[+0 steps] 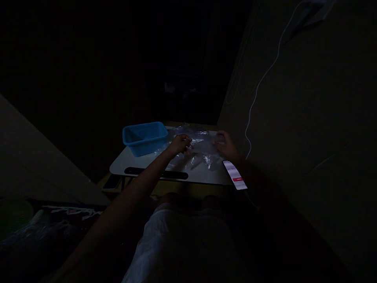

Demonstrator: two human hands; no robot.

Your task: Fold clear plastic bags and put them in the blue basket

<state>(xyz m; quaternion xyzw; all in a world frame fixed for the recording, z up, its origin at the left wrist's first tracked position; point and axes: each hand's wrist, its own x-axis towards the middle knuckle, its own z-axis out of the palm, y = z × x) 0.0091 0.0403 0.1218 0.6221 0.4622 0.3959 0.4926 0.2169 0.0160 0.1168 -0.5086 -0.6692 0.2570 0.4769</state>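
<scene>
Clear plastic bags (203, 143) lie in a crumpled, shiny heap on a small white table (120, 165). My left hand (180, 144) is closed on the left side of a clear plastic bag, fingers pinched together. At the bag's right side, my right hand (226, 145) has its thumb and fingers curved around the edge, so the plastic stretches between both hands. How many bags the heap holds cannot be made out in the dim light. Left of the heap stands a blue plastic basin (145, 137), its inside in shadow.
A lit phone (235, 175) rests at the table's front right corner. A dark slot (173, 175) runs along the table's front edge. On the right wall (309, 98) hangs a white cable (256, 94). Crumpled plastic (38, 232) lies at lower left.
</scene>
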